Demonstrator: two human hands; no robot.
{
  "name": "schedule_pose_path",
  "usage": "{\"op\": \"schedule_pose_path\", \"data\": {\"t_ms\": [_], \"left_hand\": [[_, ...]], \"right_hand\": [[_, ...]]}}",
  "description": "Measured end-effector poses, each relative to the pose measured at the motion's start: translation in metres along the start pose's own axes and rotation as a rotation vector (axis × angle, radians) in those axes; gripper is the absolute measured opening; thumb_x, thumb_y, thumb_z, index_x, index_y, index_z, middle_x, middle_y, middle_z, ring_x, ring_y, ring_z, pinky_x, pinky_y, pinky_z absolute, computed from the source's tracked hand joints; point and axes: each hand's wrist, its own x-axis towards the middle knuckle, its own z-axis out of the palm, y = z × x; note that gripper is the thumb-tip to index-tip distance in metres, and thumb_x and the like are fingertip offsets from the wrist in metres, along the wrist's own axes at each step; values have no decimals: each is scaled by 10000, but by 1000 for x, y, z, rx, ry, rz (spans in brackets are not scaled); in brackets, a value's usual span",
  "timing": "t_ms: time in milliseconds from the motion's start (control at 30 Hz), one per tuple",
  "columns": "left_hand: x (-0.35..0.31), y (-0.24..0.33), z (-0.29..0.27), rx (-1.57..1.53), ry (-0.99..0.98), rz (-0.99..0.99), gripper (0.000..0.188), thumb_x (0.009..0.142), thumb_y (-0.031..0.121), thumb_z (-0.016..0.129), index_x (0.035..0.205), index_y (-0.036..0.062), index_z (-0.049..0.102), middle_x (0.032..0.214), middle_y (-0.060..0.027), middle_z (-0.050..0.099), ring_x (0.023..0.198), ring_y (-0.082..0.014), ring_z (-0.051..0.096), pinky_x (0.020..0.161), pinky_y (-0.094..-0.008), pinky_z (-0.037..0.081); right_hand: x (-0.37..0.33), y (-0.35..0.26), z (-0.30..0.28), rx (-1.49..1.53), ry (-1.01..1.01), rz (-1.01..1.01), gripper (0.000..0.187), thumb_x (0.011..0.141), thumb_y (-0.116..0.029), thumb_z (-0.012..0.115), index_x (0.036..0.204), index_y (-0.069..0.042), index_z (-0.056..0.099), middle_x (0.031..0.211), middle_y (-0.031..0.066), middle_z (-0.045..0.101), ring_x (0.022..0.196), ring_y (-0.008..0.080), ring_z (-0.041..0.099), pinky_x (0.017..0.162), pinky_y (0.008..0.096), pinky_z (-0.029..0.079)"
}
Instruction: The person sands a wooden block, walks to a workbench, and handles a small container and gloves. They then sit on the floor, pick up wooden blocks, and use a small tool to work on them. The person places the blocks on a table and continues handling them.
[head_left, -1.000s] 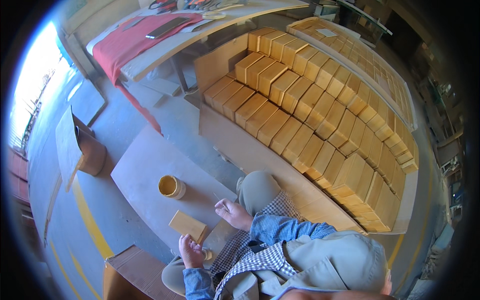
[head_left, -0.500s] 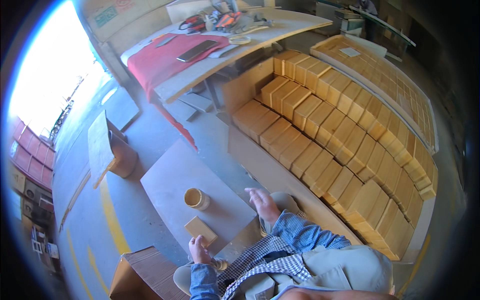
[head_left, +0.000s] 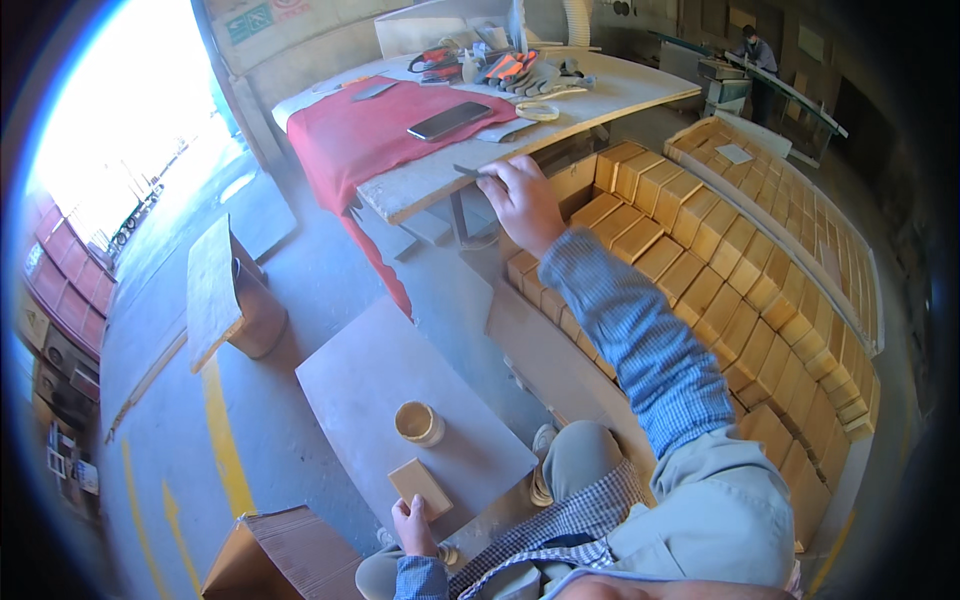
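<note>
My right hand is raised at the corner of the far table, its fingers closed on a small dark flat blade-like tool. Most of the tool is hidden in the grip. Lower down, my left hand pinches the near edge of a pale rectangular wooden block, which lies on a grey board before me. Just beyond the block stands an open round tub, its rim and inside coated tan.
Stacked wooden blocks fill a large crate on the right, with another load behind. A red cloth, a phone and gloves lie on the far table. A cardboard box stands at lower left. A person works far back.
My right hand has reached up and forward from beside my knee to the table corner and now grips the dark tool. My left hand stays on the block. The view has shifted.
</note>
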Motion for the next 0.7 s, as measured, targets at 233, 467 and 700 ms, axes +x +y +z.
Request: {"op": "schedule_pose_path", "data": {"t_ms": [233,467,700], "left_hand": [[-10,4,-9,-27,-92,93,367,996,180,692,1247,-44,544,1128,-104,652,987,-152,622,895,-316,523],[-6,7,9,28,22,10,400,988,177,690,1284,-43,534,1163,-117,657,1046,-174,631,930,-339,529],[-22,27,7,652,142,132,654,862,192,781,1386,-61,483,1374,-234,531,1294,-356,504,1131,-464,383]], "right_hand": [[104,41,83,-289,-236,47,335,958,-351,727,1143,-74,761,1108,183,688,1041,338,676,915,417,542],[136,160,29,-637,-77,111,684,852,-461,799,1388,-84,600,1208,199,687,1142,377,650,1017,485,513],[160,278,-12,-356,-317,446,1112,669,-712,854,1424,39,536,1449,260,582,1348,366,570,1157,428,426]]}}
